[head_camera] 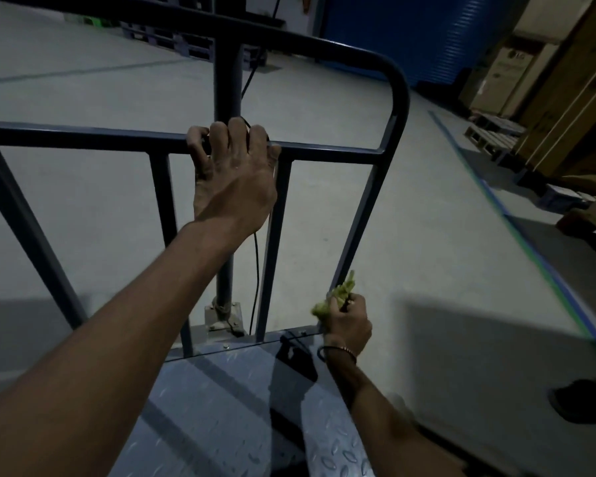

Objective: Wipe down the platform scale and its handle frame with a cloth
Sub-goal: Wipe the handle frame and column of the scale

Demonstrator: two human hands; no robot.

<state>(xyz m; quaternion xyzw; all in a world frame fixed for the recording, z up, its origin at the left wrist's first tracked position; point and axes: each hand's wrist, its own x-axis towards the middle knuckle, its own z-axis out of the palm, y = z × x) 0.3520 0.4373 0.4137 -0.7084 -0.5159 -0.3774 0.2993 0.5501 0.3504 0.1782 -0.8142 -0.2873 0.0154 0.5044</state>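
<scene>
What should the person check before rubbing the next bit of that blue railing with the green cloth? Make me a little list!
1. Cloth in hand: ok. The right hand grips the green cloth.
2. Cloth against the frame: ok. It sits at the foot of the right upright of the handle frame.
3. Steady hold: ok. The left hand curls over the middle crossbar.
4. Black cable out of the way: cannot tell. It hangs beside the centre post, close to the left hand.
5. Platform wiped clean: cannot tell, the light is too dim.
</scene>
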